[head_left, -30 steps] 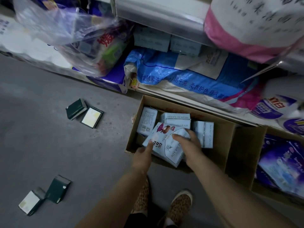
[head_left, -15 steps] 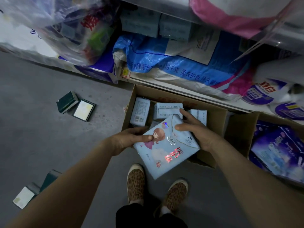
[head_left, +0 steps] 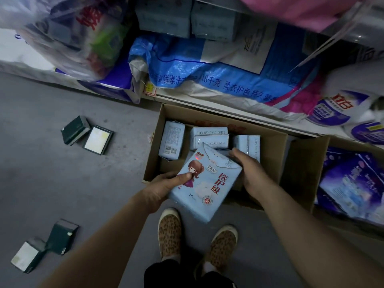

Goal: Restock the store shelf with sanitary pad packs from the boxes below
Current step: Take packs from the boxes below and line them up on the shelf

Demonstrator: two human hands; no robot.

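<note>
A light blue sanitary pad pack (head_left: 209,183) with a cartoon girl and red characters is held above the near edge of an open cardboard box (head_left: 153,142) on the floor. My left hand (head_left: 166,186) grips its left side, thumb on the front. My right hand (head_left: 249,169) grips its right edge. Several more light blue packs (head_left: 208,138) lie inside the box. More of the same blue packs (head_left: 166,15) sit on the low shelf above.
A second cardboard box (head_left: 307,169) at right holds purple packs (head_left: 353,183). A blue woven detergent sack (head_left: 207,65) and plastic bags (head_left: 62,34) fill the bottom shelf. Dark green small boxes (head_left: 75,129) lie scattered on the grey floor at left. My leopard-print shoes (head_left: 169,231) stand below.
Both hands have lifted the pack out of the box and turned its printed front up. It now sits slightly higher and more upright than half a second ago.
</note>
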